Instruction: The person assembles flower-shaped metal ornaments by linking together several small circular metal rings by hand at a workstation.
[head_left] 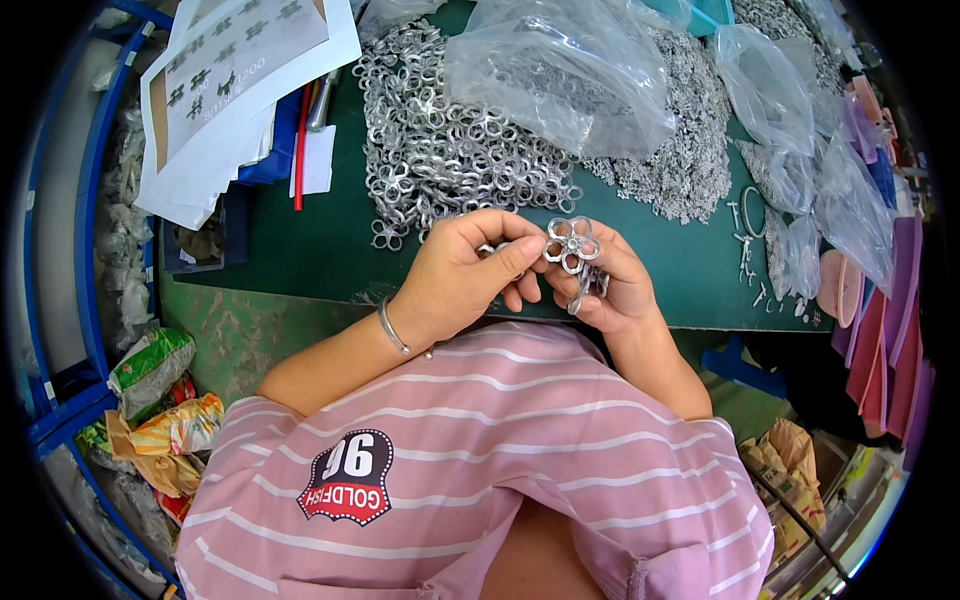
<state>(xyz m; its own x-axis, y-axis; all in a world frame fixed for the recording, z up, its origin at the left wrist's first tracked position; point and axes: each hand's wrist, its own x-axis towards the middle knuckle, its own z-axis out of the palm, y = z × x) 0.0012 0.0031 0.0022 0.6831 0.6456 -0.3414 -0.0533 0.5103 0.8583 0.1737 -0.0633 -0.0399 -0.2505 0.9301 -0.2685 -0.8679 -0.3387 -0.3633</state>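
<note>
Close to the table's near edge, both my hands meet over flower-shaped metal pieces. My right hand (622, 285) is closed round a flower-shaped metal piece (571, 243) made of several open rings about a centre, with more such pieces bunched below it in the fingers. My left hand (470, 262) pinches at the left side of that piece; another ringed metal bit shows between its curled fingers. The fingertips hide part of what each hand holds. Just beyond lies a large heap of similar ringed metal pieces (450, 130).
A clear plastic bag (560, 70) lies over a heap of small metal parts (685, 120). Loose small parts and a metal ring (753, 212) are at the right on the green table (300, 260). Papers (250, 60), a red stick (301, 150) and a blue shelf rack (95, 200) are at left.
</note>
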